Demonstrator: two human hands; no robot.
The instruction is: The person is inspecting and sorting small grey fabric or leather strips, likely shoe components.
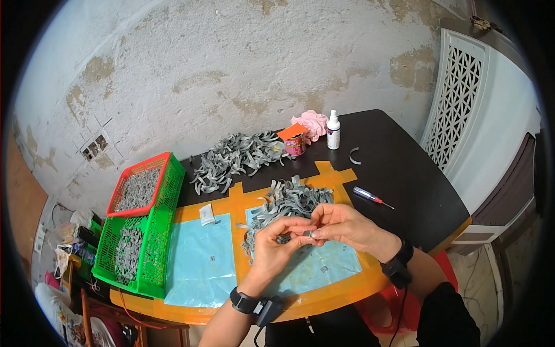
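Observation:
Above the near part of the table, my left hand and my right hand meet at the fingertips. Both are closed in a pinch on a small grey piece, mostly covered by the fingers. It looks like the curved grey strips around it, though its exact kind is too small to tell. Just behind my hands lies a heap of curved grey strips, partly hidden by them. Underneath is a light blue sheet edged with orange tape.
A larger heap of grey strips lies farther back. At left, a green basket and red basket hold small grey pieces. A red can, pink cloth, white spray bottle and screwdriver sit at back right.

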